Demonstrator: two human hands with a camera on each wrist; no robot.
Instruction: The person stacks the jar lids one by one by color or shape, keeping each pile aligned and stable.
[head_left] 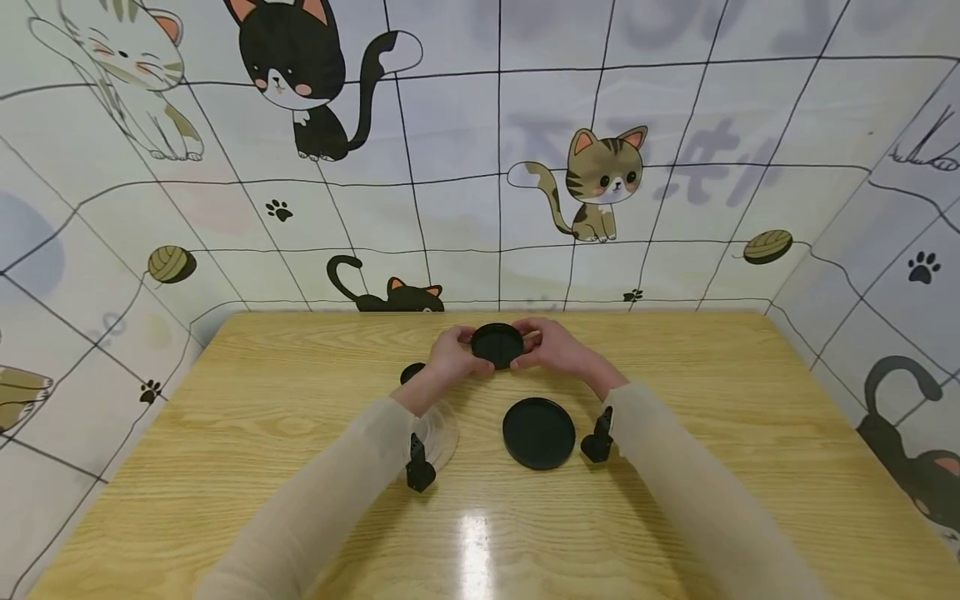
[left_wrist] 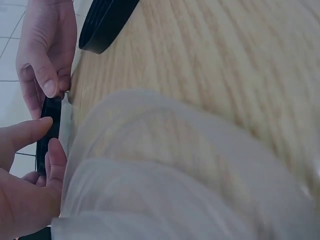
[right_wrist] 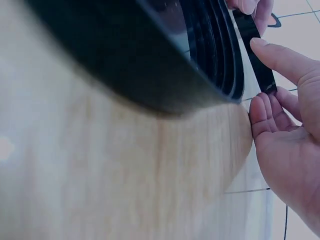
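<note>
Both hands hold a round black lid [head_left: 497,346] between them, near the far side of the table. The left hand [head_left: 452,354] pinches its left edge between thumb and fingers, and the right hand [head_left: 553,345] pinches the right edge. In the left wrist view the held lid [left_wrist: 48,132] is seen edge-on, tilted up. A larger round black lid [head_left: 538,433] lies on the table in front of the right hand; ridges line its inner wall in the right wrist view [right_wrist: 215,55]. Under the left wrist is a clear plastic round piece [head_left: 444,435], partly hidden by the sleeve.
A small black round piece [head_left: 411,372] lies left of the left hand, partly covered by the forearm. The wooden table [head_left: 300,400] ends at a cat-print cloth wall [head_left: 465,208]. Small black cameras sit on both wrists.
</note>
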